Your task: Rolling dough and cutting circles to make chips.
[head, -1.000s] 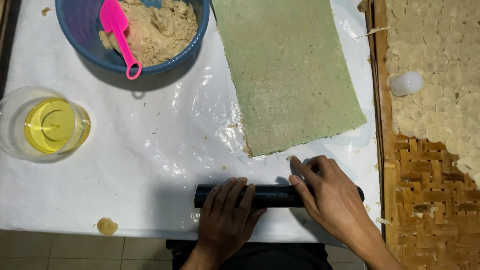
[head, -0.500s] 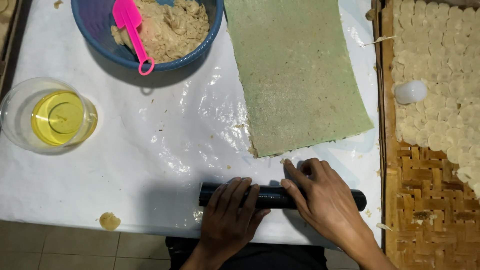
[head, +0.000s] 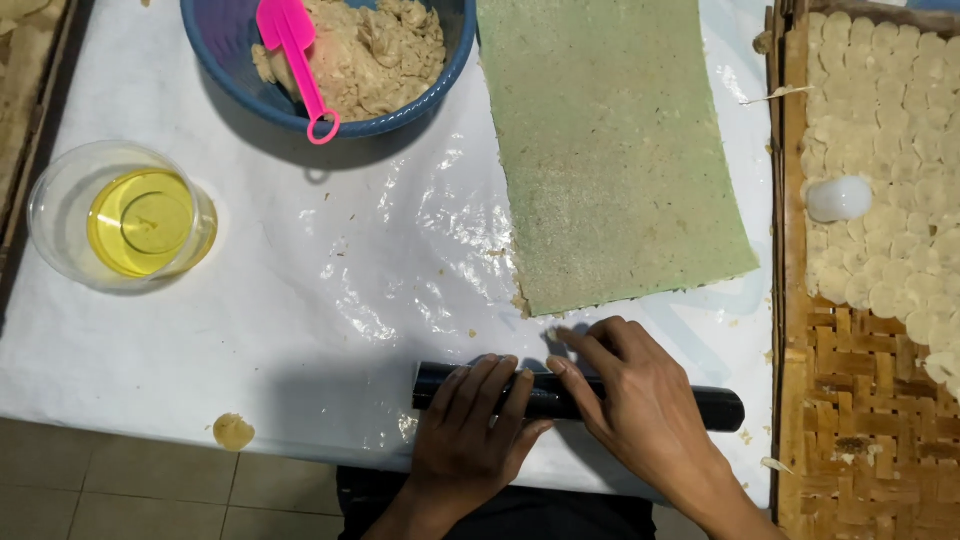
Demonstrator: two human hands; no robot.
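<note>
Roller: black rolling pin (head: 700,408) lies across the plastic-covered worktop (head: 300,300), just short of the green dough sheet (head: 610,150).
Left hand (head: 470,425): fingers flat, slightly spread on the pin.
Right hand (head: 640,400): fingers spread, tips near the sheet's edge.
Technique: press evenly with both palms, pin kept square to the sheet.
Change: hands and pin sit slightly lower in view than before; the sheet looks unchanged.

Hands (head: 560,420) bare, no sleeves, rings or watch visible.

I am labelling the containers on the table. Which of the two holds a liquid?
The clear round container at the left edge holds yellow liquid. The blue bowl farther back holds beige dough and a pink spatula.
</note>
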